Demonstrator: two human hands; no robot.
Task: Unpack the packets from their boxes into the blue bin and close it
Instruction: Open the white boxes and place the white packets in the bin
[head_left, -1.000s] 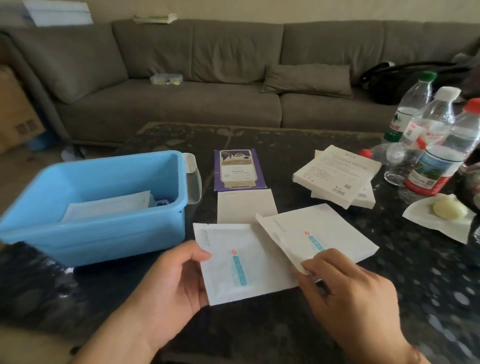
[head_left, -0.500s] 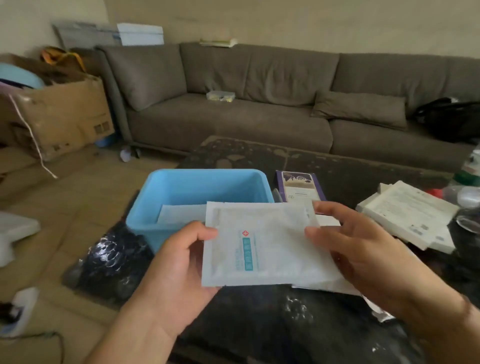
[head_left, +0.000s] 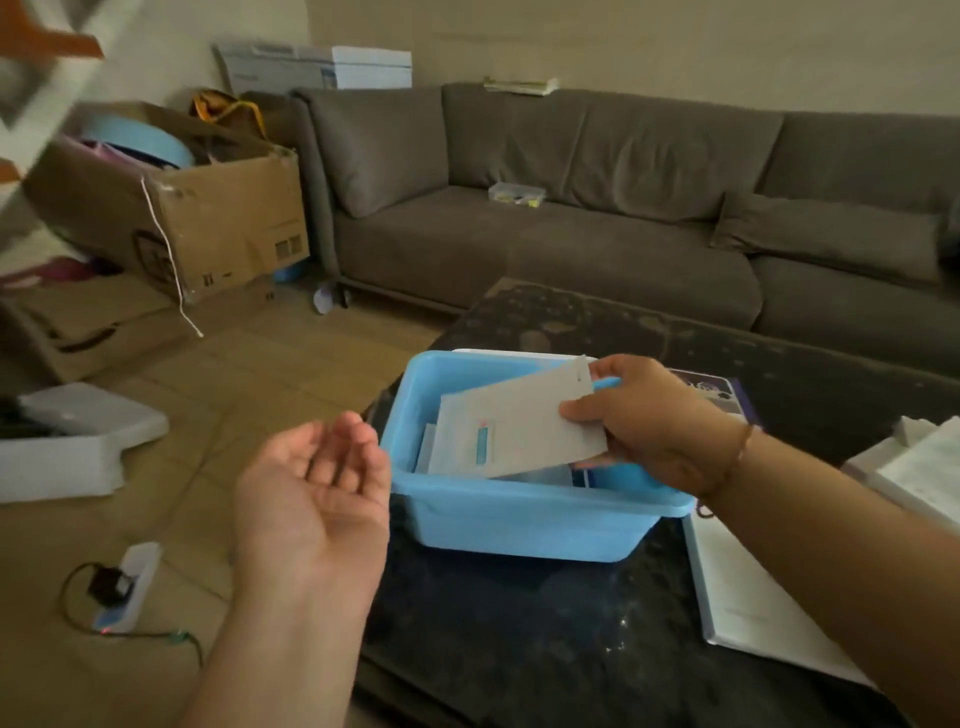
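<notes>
One white packet (head_left: 511, 426) with a teal label, tilted over the blue bin (head_left: 519, 514)

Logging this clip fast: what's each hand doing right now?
Left hand: open, palm up, holding nothing.
Right hand: pinching white packets over the blue bin.

Blue bin (head_left: 519, 514) as landmark. Packet (head_left: 511, 431) held over bin: right edge hidden under right hand (head_left: 649, 426); printed label too small to read. Bin contents under packet mostly hidden; number of packets inside cannot tell. Purple box (head_left: 722, 392) behind bin: mostly hidden by right hand. White boxes (head_left: 919, 467) right of bin: cut by frame edge. Upper-left corner, far from bin: blurred, unidentifiable.
</notes>
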